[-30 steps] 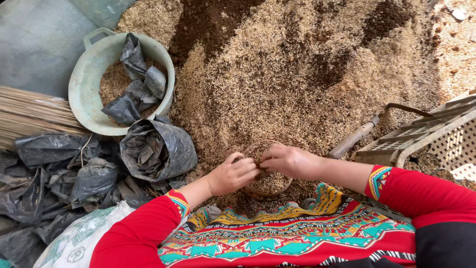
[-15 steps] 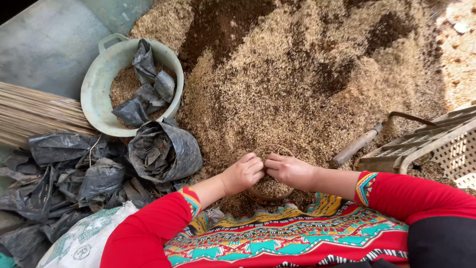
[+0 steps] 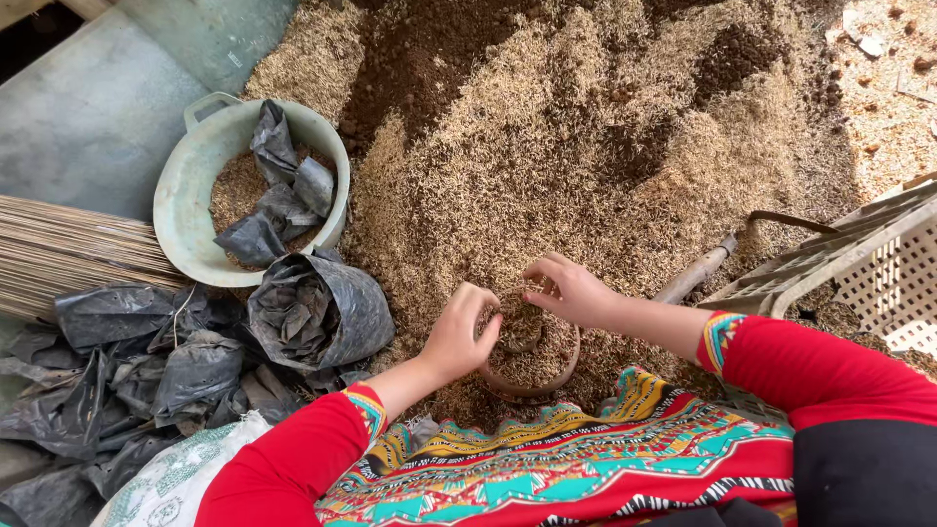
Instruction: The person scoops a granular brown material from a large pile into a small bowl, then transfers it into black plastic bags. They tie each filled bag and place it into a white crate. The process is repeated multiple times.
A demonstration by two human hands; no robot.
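Observation:
A big heap of pale husk mixed with dark soil (image 3: 586,146) spreads in front of me. At its near edge sits a small round brown pot (image 3: 532,376), filled with husk mix. My left hand (image 3: 459,337) rests on the pot's left rim, fingers curled around a pinch of husk. My right hand (image 3: 576,291) hovers over the pot's far rim, fingers bent and touching the mix. Both arms wear red sleeves with patterned cuffs. A bright patterned cloth (image 3: 586,459) covers my lap just below the pot.
A pale green basin (image 3: 185,210) at the left holds husk and black plastic bags (image 3: 278,195). More crumpled black bags (image 3: 166,361) lie below it. A broom's straw bundle (image 3: 68,249) lies far left. A plastic crate (image 3: 869,268) and a tool handle (image 3: 693,276) are at the right.
The hands were pressed together over the husk; now they have parted and the brown pot shows between them. The camera view has shifted slightly.

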